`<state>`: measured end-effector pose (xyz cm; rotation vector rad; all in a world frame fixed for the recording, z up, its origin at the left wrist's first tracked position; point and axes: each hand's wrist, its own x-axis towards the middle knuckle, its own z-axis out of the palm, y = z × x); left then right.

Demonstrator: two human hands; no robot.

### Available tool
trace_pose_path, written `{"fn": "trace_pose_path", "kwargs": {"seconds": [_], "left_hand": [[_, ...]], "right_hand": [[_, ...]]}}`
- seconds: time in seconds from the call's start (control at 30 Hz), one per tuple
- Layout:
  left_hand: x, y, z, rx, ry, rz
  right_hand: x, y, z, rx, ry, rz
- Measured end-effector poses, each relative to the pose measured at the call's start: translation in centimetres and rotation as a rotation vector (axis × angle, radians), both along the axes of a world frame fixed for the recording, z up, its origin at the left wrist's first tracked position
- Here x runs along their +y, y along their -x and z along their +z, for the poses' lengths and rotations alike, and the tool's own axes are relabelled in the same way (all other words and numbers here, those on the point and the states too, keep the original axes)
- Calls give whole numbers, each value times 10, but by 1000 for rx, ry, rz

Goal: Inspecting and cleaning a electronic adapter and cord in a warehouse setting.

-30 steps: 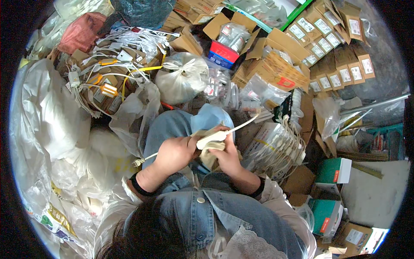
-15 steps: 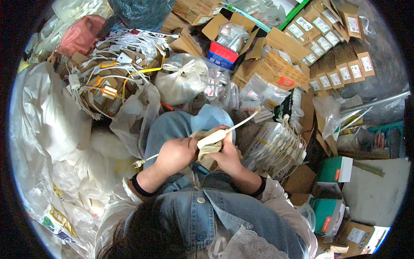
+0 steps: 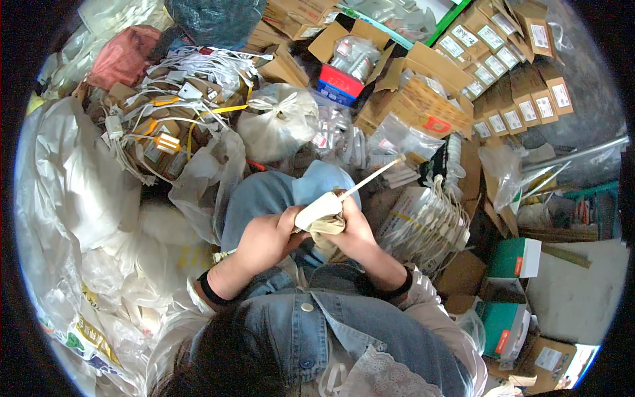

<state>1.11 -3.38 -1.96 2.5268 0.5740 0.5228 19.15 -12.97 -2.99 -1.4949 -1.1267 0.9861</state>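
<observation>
Above my lap, both hands hold a white corded power strip (image 3: 319, 213) with a beige cloth (image 3: 330, 224) against it. My left hand (image 3: 267, 239) grips the strip's near left end. My right hand (image 3: 357, 231) has its fingers closed round the cloth and the right end, where the pale cord (image 3: 374, 178) sticks out to the upper right. Beyond my left wrist, part of a plug (image 3: 225, 255) shows; the rest of its cord is hidden behind that hand. A light blue cloth (image 3: 324, 181) lies over my knee just past the strip.
Power strips with coiled cords (image 3: 428, 221) stack to the right of my knees. Tangled corded sockets (image 3: 169, 142) pile at the far left, beside a tied white bag (image 3: 278, 122). Cartons (image 3: 423, 99) stand at the back right, green boxes (image 3: 501, 327) near right, plastic sacks (image 3: 86, 192) left.
The power strip has turned in my hands, showing a broader face, and the cloth now wraps its right end. The plug has drawn closer to my left wrist.
</observation>
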Motion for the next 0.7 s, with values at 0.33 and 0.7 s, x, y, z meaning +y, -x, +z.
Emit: {"fn": "trace_pose_path", "kwargs": {"seconds": [0.33,0.7], "left_hand": [[-11,-4,3,143,66,-33],[4,15,4,-174,493,-60]], "right_hand": [[-9,-2,-7,136,68,-51],[-10,-32,2,-38,-178,-59]]}}
